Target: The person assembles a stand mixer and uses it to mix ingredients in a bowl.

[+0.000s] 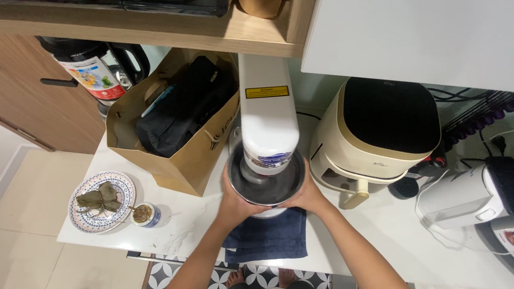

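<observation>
Both hands, left and right, cup the round, shiny steel bowl from either side, fingers wrapped against its wall. It sits under the smooth white mixer, above a dark blue towel on the marbled counter.

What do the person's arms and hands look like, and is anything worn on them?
Both arms are bare up to the bottom edge of the picture: no sleeves show. The left hand and right hand have no gloves. I can see no watch, bracelet or ring, though the fingers are mostly hidden, so a ring cannot be excluded.
</observation>
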